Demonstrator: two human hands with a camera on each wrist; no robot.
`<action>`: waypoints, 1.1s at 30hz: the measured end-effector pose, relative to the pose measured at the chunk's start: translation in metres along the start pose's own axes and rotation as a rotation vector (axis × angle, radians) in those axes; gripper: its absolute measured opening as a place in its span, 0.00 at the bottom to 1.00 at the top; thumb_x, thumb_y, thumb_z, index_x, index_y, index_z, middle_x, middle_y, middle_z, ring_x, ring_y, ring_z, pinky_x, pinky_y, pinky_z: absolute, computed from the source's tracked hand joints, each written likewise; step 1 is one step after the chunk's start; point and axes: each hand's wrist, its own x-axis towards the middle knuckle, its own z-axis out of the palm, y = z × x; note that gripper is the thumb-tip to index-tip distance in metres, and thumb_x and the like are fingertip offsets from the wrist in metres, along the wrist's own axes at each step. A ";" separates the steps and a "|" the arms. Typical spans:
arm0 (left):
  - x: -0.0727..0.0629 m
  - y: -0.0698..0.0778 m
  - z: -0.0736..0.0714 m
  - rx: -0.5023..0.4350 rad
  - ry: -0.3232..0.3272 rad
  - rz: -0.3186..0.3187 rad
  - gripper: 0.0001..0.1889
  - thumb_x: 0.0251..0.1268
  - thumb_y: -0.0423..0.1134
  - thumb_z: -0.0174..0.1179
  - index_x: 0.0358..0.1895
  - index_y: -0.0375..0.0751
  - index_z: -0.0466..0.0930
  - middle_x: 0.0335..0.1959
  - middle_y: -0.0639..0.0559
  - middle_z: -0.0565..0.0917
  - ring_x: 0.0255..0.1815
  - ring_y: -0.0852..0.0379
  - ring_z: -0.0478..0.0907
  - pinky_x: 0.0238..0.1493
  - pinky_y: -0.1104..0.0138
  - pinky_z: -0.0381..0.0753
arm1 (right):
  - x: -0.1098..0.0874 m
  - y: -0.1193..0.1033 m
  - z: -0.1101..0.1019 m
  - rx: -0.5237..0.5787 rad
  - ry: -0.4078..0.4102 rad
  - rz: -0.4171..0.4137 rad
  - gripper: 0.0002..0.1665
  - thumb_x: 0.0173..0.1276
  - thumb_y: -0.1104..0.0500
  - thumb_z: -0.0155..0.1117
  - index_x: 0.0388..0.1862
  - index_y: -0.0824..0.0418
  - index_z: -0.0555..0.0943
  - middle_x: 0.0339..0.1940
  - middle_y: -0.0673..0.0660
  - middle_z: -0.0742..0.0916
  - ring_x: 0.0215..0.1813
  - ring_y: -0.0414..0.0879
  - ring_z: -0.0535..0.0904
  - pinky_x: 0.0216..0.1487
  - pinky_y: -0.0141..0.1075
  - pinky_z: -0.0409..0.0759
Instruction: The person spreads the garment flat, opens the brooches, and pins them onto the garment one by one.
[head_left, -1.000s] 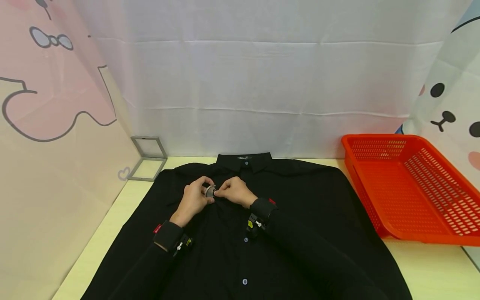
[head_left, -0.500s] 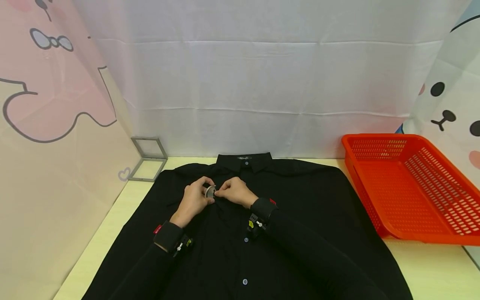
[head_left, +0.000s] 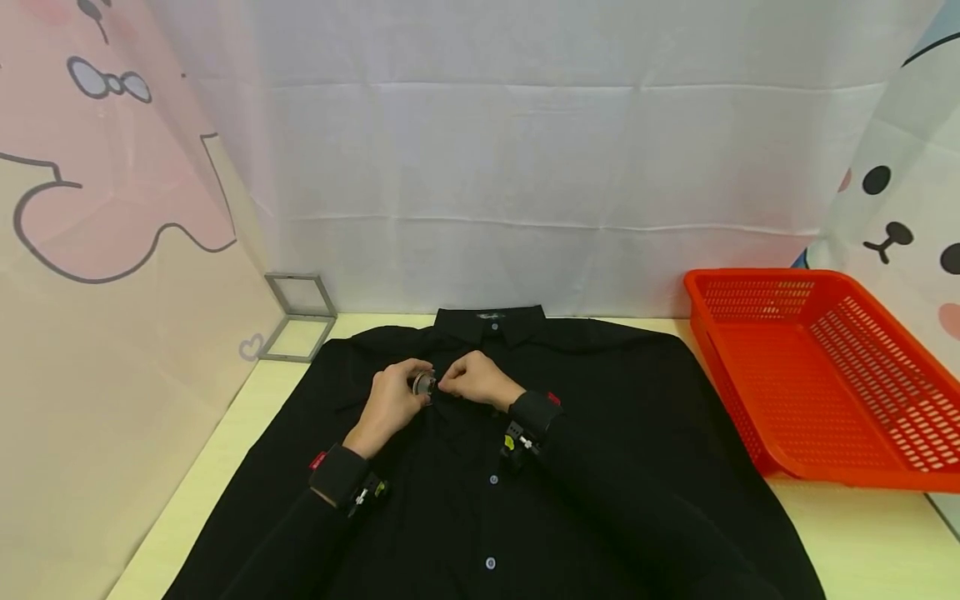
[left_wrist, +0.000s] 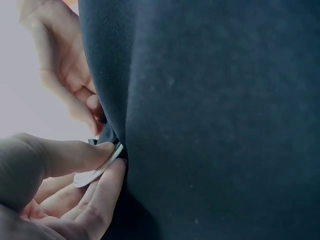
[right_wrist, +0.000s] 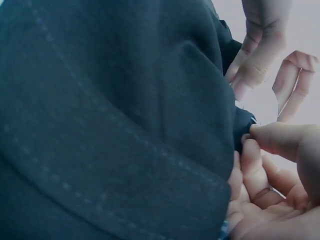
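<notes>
A black button-up shirt (head_left: 570,367) lies spread front up, collar at the far side. My left hand (head_left: 390,398) pinches a round pin badge (head_left: 423,383), its grey back and pale rim showing, over the upper chest just left of the button row. In the left wrist view the badge (left_wrist: 97,172) is seen nearly edge-on between thumb and fingers, against a fold of the cloth. Close on its right, my right hand (head_left: 480,381) pinches a bit of the dark cloth (right_wrist: 244,125) between thumb and forefinger, as the right wrist view shows. The badge's pin is largely hidden.
A red-orange plastic basket (head_left: 825,400) stands at the right, beside the shirt's sleeve. At the back left, a grey hinged frame (head_left: 300,317) leans where the table meets the printed curtain (head_left: 187,317). A white curtain (head_left: 525,167) hangs behind the pale table (head_left: 840,533).
The right hand has moved slightly right, leaving a small gap between its fingertips and the badge in the head view. The badge has tipped a little; the left hand has barely moved.
</notes>
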 end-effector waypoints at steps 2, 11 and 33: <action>0.000 0.001 0.000 0.027 -0.003 0.008 0.25 0.56 0.25 0.74 0.59 0.33 0.84 0.52 0.37 0.87 0.32 0.48 0.84 0.34 0.59 0.83 | 0.000 -0.001 -0.002 -0.019 -0.008 -0.008 0.10 0.75 0.60 0.66 0.43 0.63 0.91 0.36 0.57 0.90 0.32 0.43 0.81 0.35 0.32 0.78; -0.001 0.002 -0.002 -0.017 -0.009 0.007 0.28 0.57 0.24 0.73 0.63 0.30 0.80 0.53 0.35 0.80 0.42 0.45 0.85 0.42 0.59 0.88 | -0.004 -0.004 -0.001 -0.003 -0.035 -0.018 0.12 0.74 0.60 0.67 0.51 0.61 0.90 0.51 0.58 0.91 0.49 0.49 0.85 0.50 0.37 0.83; -0.003 0.003 -0.003 -0.122 -0.059 0.011 0.27 0.60 0.27 0.72 0.65 0.34 0.79 0.61 0.35 0.82 0.42 0.46 0.89 0.39 0.62 0.88 | -0.007 0.000 -0.001 0.025 -0.003 -0.026 0.14 0.76 0.63 0.64 0.55 0.64 0.87 0.51 0.60 0.89 0.45 0.47 0.84 0.45 0.35 0.82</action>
